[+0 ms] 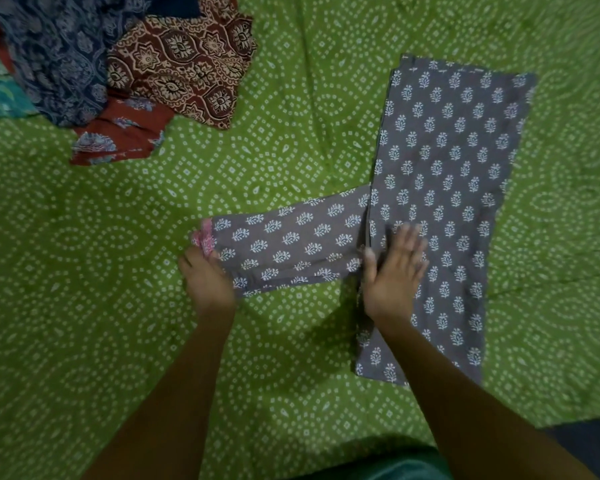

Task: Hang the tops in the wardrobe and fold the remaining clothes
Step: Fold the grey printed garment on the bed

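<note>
Grey printed garment [440,188] lies flat on the green bedsheet [84,271], sleeve [288,244] extended leftward; left hand [207,278] pinches the pink-edged cuff [203,239], right hand [394,271] presses flat, fingers [407,237] spread, beside the sleeve seam.

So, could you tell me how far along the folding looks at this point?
Early on. Done: the grey printed garment lies flat on the green bedsheet. In hand: the left hand grips its sleeve end while the right hand presses flat where the sleeve joins. Left: a heap of printed clothes at the top left, unfolded; no wardrobe in view.
</note>
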`<action>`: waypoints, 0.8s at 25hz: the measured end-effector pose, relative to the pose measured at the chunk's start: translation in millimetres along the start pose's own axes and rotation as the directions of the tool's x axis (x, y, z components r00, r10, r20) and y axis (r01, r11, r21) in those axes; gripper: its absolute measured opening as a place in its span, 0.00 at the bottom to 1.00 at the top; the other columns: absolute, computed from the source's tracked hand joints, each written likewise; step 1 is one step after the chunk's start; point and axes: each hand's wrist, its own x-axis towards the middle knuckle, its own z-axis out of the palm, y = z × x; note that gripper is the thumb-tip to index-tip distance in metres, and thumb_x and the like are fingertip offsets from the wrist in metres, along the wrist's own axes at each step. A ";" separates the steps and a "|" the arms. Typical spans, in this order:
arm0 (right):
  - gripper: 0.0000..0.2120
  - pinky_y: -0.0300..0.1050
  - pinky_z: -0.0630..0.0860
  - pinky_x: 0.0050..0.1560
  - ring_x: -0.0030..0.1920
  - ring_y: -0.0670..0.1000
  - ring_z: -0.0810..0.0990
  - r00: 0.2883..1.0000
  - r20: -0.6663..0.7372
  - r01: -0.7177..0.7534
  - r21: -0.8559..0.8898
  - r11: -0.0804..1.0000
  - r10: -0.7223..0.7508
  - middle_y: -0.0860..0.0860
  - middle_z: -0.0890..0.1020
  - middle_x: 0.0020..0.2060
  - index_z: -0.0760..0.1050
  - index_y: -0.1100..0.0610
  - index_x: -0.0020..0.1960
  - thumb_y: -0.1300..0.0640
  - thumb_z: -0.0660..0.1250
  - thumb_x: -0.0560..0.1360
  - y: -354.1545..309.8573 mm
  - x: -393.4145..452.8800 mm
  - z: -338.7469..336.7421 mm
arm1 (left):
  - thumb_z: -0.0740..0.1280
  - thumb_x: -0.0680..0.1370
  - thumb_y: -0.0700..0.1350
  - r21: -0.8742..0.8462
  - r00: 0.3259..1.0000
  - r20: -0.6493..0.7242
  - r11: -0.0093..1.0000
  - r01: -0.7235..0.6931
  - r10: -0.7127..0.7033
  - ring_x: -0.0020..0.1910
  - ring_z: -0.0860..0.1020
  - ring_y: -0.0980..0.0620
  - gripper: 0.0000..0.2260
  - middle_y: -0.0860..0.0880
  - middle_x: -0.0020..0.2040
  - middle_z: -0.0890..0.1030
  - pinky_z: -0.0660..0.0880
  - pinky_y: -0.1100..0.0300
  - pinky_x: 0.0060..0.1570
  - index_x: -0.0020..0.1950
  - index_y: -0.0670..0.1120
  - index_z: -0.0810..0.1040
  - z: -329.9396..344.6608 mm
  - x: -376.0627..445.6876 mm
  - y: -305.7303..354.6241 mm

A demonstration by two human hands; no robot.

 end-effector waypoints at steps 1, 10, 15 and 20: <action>0.37 0.57 0.37 0.75 0.76 0.58 0.37 0.987 0.053 -0.154 0.044 0.987 0.152 0.54 0.39 0.77 0.37 0.57 0.78 0.35 0.41 0.78 3.4 4.1 2.8 | 0.58 0.81 0.36 0.003 1.000 -0.013 1.000 -0.015 0.015 0.55 0.72 0.33 0.12 0.29 0.58 0.71 0.64 0.51 0.56 0.61 0.30 0.68 0.8 1.0 -2.7; 0.31 0.48 0.51 0.76 0.76 0.49 0.52 0.764 0.439 0.270 0.448 0.852 -0.473 0.49 0.59 0.76 0.57 0.49 0.77 0.36 0.48 0.79 -46.3 -18.7 -22.9 | 0.70 0.76 0.47 -0.590 0.982 -0.190 0.802 -0.095 -0.024 0.37 0.75 0.60 0.14 0.51 0.41 0.75 0.73 0.62 0.37 0.54 0.47 0.66 -30.1 -4.1 65.3; 0.35 0.53 0.77 0.56 0.56 0.60 0.80 0.810 0.580 -0.583 0.812 -0.013 -0.082 0.53 0.79 0.60 0.72 0.54 0.66 0.30 0.47 0.74 16.8 31.7 -119.0 | 0.68 0.69 0.28 -0.746 0.849 0.231 0.646 -0.158 0.475 0.40 0.79 0.62 0.26 0.54 0.50 0.79 0.76 0.67 0.37 0.56 0.53 0.66 -27.3 -89.6 224.4; 0.17 0.48 0.78 0.41 0.41 0.54 0.81 0.812 0.582 -0.579 0.793 -0.189 -0.044 0.56 0.82 0.46 0.74 0.59 0.55 0.46 0.63 0.76 98.2 51.1 -149.2 | 0.59 0.81 0.55 -0.268 0.323 0.632 0.590 -0.762 0.705 0.62 0.74 0.50 0.19 0.53 0.68 0.72 0.73 0.53 0.60 0.69 0.51 0.67 71.7 -142.1 234.7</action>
